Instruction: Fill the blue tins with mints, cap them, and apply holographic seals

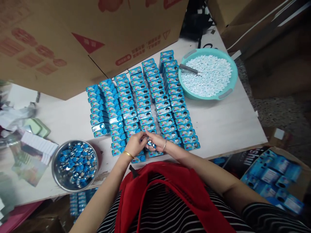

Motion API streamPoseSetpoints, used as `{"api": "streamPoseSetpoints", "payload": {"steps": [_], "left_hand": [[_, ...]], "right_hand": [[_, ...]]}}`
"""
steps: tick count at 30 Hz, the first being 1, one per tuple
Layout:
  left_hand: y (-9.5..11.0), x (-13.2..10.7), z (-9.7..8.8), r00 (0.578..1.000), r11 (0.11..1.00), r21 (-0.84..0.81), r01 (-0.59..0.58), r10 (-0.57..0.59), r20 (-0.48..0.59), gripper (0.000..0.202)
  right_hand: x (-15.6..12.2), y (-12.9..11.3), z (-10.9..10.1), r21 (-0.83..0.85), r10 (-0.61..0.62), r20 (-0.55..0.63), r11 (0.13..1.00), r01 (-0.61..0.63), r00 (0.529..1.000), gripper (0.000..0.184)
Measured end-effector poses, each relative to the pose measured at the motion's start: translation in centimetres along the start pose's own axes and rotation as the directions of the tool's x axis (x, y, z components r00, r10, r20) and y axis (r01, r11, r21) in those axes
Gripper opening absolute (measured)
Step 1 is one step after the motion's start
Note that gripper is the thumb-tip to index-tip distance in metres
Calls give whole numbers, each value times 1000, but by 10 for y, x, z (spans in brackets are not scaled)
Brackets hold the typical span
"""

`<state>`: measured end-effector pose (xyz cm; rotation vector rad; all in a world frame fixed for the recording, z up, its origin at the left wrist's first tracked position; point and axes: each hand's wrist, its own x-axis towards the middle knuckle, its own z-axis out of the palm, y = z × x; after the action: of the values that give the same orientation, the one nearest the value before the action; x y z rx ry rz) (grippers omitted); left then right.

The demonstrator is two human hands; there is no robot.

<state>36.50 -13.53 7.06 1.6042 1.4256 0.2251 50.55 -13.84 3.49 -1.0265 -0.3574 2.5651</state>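
Rows of small blue tins stand upright and close together on the table, tops facing up. Tins in the left rows have round blue caps in their tops, while those in the right rows show dark round holes. Over the near part of the middle rows, my right hand is curled around several shiny blue and silver caps. My left hand meets it there with bent fingers pressed together at the caps; what they pinch is hidden. A steel bowl of loose blue and silver caps stands left of my left forearm.
A turquoise basin of small pale tablets, with a metal-handled scoop in it, stands at the right. A large cardboard box borders the far side. Plastic bags and papers lie left. Boxed blue tins sit below the table's right edge.
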Motion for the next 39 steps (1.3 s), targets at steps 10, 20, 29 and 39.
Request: {"api": "streamPoseSetpoints", "payload": {"steps": [10, 20, 29, 39], "left_hand": [[-29, 36, -28, 939, 962, 80, 259, -232, -254, 10], [-26, 70, -42, 866, 647, 598, 472, -465, -181, 31], [-13, 47, -33, 984, 948, 287, 138, -99, -146, 18], [-11, 49, -28, 944, 984, 116, 138, -95, -317, 6]], "right_hand": [[5, -17, -3, 257, -58, -140, 962, 93, 988, 26], [4, -22, -5, 317, -68, -177, 940, 123, 982, 30], [13, -20, 1, 284, -117, -251, 940, 189, 961, 19], [31, -27, 5, 163, -280, -404, 915, 370, 871, 27]]}}
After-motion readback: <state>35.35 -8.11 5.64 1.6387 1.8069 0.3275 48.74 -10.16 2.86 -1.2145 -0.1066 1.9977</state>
